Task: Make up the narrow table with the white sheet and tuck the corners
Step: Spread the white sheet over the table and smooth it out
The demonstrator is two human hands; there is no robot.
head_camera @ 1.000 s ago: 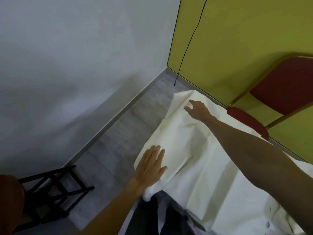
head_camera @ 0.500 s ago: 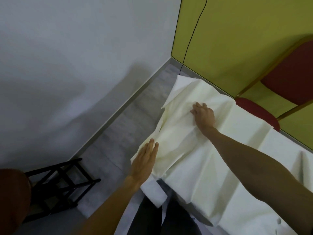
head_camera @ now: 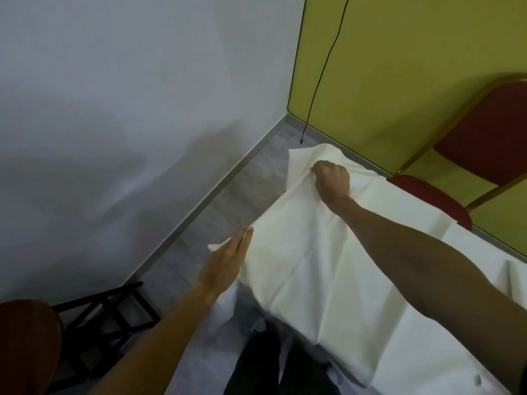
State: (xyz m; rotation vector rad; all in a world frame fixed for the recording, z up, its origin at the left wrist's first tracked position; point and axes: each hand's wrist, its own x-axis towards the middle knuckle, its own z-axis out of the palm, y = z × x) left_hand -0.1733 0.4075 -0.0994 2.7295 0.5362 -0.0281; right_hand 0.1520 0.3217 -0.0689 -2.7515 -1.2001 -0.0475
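The white sheet [head_camera: 308, 258] covers the end of the narrow table, which is hidden beneath it, and hangs over the near side. My right hand [head_camera: 332, 181] is balled into a fist near the far corner, gripping a bunched fold of the sheet. My left hand [head_camera: 228, 263] lies with straight fingers flat against the sheet's near corner, pressing the cloth at the table's end. A loose flap of sheet sticks out to the left under that hand.
A red chair with a gold frame [head_camera: 467, 155] stands against the green wall beyond the table. A black cable [head_camera: 322, 72] hangs down that wall. A black folding stand [head_camera: 105, 323] sits on the grey floor at lower left beside a brown round seat [head_camera: 25, 346].
My right hand went from lying flat on the sheet to a fist gripping a fold near the far corner. My left hand turned from on top to pressing the near corner's end.
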